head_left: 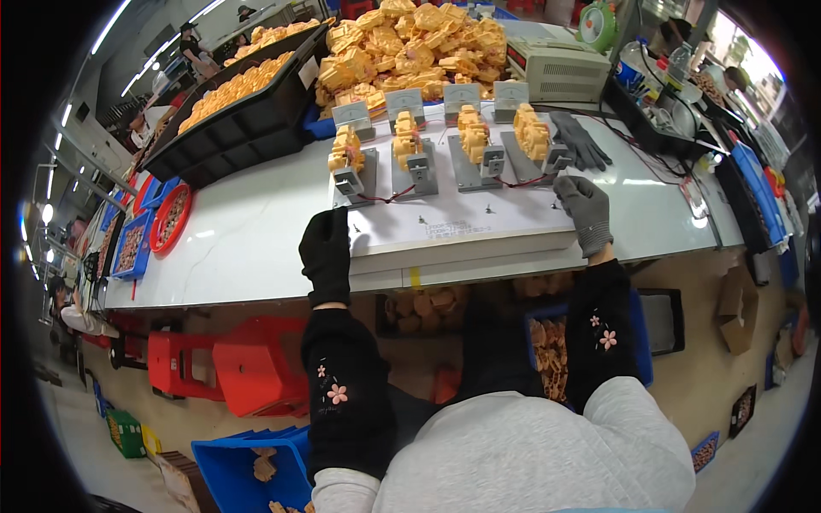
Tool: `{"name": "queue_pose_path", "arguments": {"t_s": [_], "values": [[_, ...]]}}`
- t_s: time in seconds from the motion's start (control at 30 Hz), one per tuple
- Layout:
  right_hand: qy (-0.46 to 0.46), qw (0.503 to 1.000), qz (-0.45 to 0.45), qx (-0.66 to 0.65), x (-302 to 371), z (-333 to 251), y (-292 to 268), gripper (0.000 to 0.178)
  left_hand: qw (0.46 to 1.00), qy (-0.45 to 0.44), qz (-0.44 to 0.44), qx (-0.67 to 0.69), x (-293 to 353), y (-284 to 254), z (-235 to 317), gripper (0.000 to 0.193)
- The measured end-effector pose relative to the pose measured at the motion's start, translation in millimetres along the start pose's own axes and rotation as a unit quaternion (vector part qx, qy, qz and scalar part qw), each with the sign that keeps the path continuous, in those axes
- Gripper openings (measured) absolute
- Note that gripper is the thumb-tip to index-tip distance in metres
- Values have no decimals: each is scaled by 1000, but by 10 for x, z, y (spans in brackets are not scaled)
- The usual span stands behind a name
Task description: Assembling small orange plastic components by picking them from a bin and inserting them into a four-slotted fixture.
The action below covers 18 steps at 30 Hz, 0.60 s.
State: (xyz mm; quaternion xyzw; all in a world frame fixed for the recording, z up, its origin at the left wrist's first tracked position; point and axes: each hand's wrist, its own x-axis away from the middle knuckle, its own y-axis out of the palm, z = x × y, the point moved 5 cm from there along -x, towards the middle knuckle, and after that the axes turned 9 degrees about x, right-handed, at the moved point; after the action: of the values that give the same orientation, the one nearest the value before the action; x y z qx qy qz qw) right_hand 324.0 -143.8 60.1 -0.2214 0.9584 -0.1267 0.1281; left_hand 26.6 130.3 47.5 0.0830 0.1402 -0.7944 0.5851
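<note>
A white test board (462, 224) lies on the table before me. On it, yellow plastic parts (473, 128) sit upright in a row of grey metal holders (466, 167), linked by thin dark and red wires. My left hand (327, 255), in a black glove, is closed at the board's left front corner; its fingertips are hidden. At the right end my right hand (587, 212), in a grey glove, has its fingers curled beside the last holder; what they grip, if anything, cannot be made out. Small meters (463, 101) stand behind the holders.
A heap of yellow parts (410, 51) rises behind the board, with a black crate (235, 111) of more at left. A beige instrument (560, 68) stands at back right. A loose grey glove (581, 141) lies near my right hand. Red stools (261, 363) and a blue bin (256, 470) are below.
</note>
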Motion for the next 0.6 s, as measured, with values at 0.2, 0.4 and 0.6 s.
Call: {"name": "queue_pose_path", "arguments": {"t_s": [0.2,0.4,0.6], "values": [[79,992,53,-78,88,60,-77,30,999,13,11,52,52,-48,-74,18],[54,986,71,-143,113,66,-74,34,978,55,88,183,350,124,104,21],[84,958,125,-243,108,238,-252,38,970,125,-191,79,967,1271,817,22]]}}
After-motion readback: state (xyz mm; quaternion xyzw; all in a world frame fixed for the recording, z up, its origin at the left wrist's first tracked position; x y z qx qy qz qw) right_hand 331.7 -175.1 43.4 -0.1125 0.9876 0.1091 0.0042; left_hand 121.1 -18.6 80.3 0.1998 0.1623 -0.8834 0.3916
